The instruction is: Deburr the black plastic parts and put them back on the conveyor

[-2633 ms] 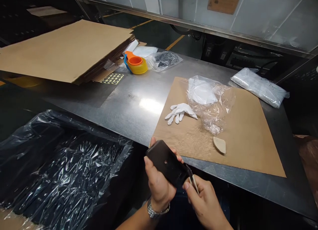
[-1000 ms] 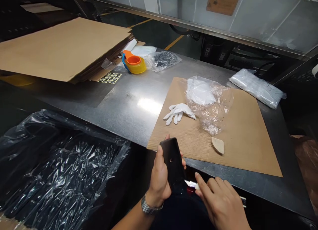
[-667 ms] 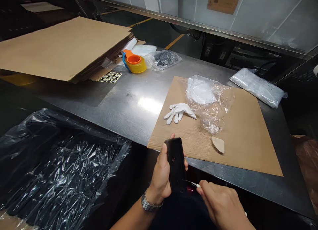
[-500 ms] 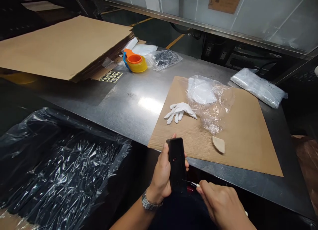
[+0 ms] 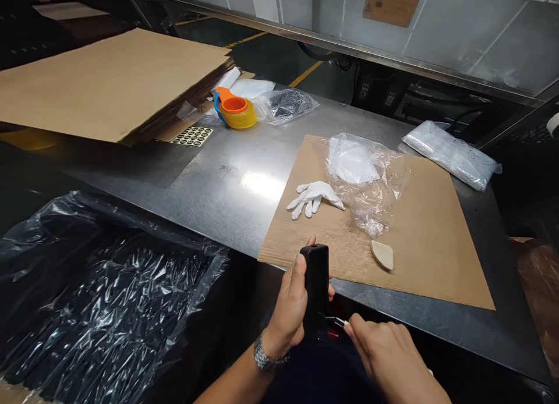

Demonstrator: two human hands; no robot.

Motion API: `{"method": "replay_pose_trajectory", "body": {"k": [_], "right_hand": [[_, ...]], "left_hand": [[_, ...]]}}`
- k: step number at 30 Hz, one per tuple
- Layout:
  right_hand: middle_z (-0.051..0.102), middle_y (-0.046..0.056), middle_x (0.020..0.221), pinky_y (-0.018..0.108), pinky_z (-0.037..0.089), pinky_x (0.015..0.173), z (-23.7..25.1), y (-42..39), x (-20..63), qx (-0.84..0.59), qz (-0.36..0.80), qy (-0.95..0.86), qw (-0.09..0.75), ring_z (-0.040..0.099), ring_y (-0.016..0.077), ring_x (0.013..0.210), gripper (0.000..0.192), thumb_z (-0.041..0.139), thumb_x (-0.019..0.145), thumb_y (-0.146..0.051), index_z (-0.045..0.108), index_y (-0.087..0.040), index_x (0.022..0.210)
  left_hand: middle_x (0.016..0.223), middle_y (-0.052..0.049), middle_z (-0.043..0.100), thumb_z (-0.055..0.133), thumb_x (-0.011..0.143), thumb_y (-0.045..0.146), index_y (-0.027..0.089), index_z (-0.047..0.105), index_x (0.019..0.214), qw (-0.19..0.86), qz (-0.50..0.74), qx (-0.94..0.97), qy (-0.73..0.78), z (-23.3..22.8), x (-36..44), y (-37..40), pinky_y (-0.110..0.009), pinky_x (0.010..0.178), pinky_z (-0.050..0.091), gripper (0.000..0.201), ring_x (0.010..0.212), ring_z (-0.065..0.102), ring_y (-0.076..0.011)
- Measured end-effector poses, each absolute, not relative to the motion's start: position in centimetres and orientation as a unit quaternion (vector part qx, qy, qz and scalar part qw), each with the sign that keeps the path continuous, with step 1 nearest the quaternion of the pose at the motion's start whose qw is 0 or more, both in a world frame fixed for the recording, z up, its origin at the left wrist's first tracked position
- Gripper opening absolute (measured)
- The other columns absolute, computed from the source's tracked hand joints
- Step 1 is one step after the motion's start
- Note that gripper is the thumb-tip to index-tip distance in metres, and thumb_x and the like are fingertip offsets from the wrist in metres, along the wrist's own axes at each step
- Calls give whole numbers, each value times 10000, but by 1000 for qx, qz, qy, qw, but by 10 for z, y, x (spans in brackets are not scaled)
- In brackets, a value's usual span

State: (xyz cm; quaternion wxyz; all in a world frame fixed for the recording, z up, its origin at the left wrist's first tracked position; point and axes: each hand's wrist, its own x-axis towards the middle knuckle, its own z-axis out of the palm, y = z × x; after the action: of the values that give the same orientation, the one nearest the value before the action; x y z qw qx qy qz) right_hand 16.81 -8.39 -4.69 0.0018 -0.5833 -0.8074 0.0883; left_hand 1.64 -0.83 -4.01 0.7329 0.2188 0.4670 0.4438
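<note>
The left hand (image 5: 290,308) has been turning the black case (image 5: 315,287) edge-on since earlier and is now gripping it upright just off the table edge (image 5: 393,308), while the right hand (image 5: 384,357) is pinching a small blade (image 5: 334,320) against its lower right side.

A steel worktable (image 5: 227,177) is lit from above, a bright glare being thrown on its middle. Behind the table, pale wall panels (image 5: 458,31) are bounded by a metal rail (image 5: 349,46). Beyond the table's far edge, a dark floor with yellow lines (image 5: 305,73) is seen, and sockets (image 5: 364,91) are mounted below the rail.
</note>
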Motion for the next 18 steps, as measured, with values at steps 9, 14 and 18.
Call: {"method": "replay_pose_trajectory", "body": {"k": [9,14,18], "right_hand": [[421,-70,392,150,217,321,-69,-88,165,-469,774,-396,157,290,42,278,521,286,884,-576,538,-154,713],[396,-64,357,146,193,314,-76,-94,166,-413,816,-289,283,278,33,273,529,376,840,-594,549,-128,660],[537,-25,539,170,320,417,-58,-73,205,-632,560,-428,323,430,64,387,436,285,907,-512,545,-163,869]], "left_hand": [[731,-32,604,351,856,536,274,242,1389,769,490,199,360,-38,15,-4,-311,564,489,604,564,581,-158],[748,-19,607,359,866,509,332,267,1364,795,491,133,331,-37,18,5,-303,578,489,537,575,587,-150],[737,-13,615,383,878,449,297,426,1263,811,462,57,354,-39,18,8,-298,574,499,416,575,593,-147]]}}
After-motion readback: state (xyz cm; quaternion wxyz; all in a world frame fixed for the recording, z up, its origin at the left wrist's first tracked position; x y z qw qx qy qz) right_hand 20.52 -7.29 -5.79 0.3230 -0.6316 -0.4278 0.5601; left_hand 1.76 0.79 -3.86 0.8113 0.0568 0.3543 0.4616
